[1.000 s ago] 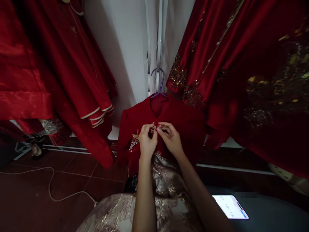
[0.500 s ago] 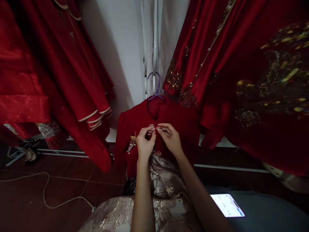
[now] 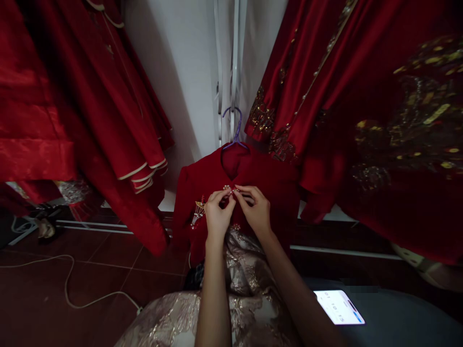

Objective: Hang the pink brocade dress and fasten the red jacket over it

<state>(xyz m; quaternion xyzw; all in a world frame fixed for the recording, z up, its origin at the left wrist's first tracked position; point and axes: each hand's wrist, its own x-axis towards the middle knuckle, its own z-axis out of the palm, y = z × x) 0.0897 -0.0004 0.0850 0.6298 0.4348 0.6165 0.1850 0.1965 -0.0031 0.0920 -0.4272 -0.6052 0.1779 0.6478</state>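
A red jacket (image 3: 202,178) with a V neckline hangs in front of me on a purple hanger (image 3: 238,126). At its chest, on the front opening, my left hand (image 3: 218,212) is closed in a pinch on the jacket's front. My right hand (image 3: 256,207) pinches there too, its fingertips almost touching the left ones. What exactly lies between the fingertips is too small to make out. Just above the left fingers shows a beaded flower-shaped ornament (image 3: 226,187), and a second beaded ornament (image 3: 236,227) sits lower on the opening. A gold brooch with beaded strands (image 3: 198,212) hangs beside my left hand.
Red garments (image 3: 119,120) hang at the left, and sequined red garments (image 3: 415,120) at the right. Shiny patterned fabric (image 3: 173,318) lies below my arms. A lit phone (image 3: 340,307) rests on a dark surface at the lower right. A pale cable (image 3: 68,289) runs over the tiled floor.
Both hands stay pinched at the jacket's front, with the fingertips shifted slightly. The beaded ornament above my left fingers shows a little more. The view has moved slightly.
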